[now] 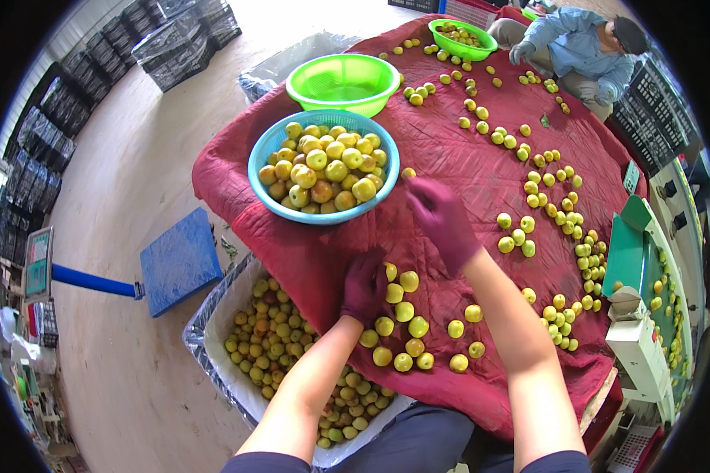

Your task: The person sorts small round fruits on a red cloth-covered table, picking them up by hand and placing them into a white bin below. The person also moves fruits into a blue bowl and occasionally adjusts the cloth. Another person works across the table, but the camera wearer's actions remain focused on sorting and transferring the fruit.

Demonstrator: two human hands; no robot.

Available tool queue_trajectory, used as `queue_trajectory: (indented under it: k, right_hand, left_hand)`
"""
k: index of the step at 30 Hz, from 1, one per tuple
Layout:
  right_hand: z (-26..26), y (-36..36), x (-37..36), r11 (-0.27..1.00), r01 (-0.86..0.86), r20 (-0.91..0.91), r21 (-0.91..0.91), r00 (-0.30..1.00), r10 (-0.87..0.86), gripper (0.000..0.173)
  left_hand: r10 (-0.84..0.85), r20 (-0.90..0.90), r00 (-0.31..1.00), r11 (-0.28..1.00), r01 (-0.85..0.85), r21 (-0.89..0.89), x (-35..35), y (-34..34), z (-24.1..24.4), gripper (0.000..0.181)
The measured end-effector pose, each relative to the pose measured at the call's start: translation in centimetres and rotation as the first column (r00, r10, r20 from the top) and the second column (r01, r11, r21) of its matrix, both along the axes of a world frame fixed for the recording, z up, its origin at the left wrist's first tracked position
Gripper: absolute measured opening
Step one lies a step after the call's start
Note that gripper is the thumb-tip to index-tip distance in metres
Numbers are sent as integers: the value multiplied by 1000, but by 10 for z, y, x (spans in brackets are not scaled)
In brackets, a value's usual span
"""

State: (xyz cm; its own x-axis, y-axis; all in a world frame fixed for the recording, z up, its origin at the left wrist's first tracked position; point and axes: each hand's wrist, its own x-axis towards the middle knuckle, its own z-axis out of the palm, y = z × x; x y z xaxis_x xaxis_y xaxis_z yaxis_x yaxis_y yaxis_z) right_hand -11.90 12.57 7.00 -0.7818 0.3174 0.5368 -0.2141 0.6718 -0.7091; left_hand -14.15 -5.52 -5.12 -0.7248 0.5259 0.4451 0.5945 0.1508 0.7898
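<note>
Both my hands wear dark maroon gloves over a red cloth-covered table (449,159). My right hand (441,219) reaches just right of a blue plastic colander (325,220) heaped with yellow-green round fruits (336,171); one reddish fruit (409,172) shows at its fingertips, and whether it is gripped cannot be told. My left hand (364,287) is low over the cloth near the table edge, beside a loose group of fruits (403,310); its fingers are partly hidden in shadow. Below the left forearm stands a lined crate (213,349) full of similar fruits.
An unfilled green colander (343,106) stands behind the blue one; another green colander (462,52) holds fruits farther off. A gloved co-worker (586,53) sits at the far right. A sorting machine with a green chute (627,248) borders the right edge. A blue platform scale (180,260) stands on the left floor.
</note>
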Motion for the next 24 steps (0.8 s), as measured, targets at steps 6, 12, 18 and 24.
queue_trajectory:
  k: [6,12,18,24]
  right_hand:
    - [-22,-11,-135,984,130,652,119,738,-176,36]
    - [-10,-22,-107,960,274,359,-66,904,-233,45]
    - [-6,13,149,482,-26,61,-876,985,163,34]
    - [3,66,501,362,856,603,-368,516,-608,25]
  left_hand:
    - [84,-304,949,897,-205,-392,-2,-10,-40,24]
    - [-59,-174,983,978,22,-207,6,0,-8,36]
    - [-15,-150,989,929,-42,-368,8,-1,-23,36]
    - [77,-152,985,952,-119,-284,-14,-10,-35,30]
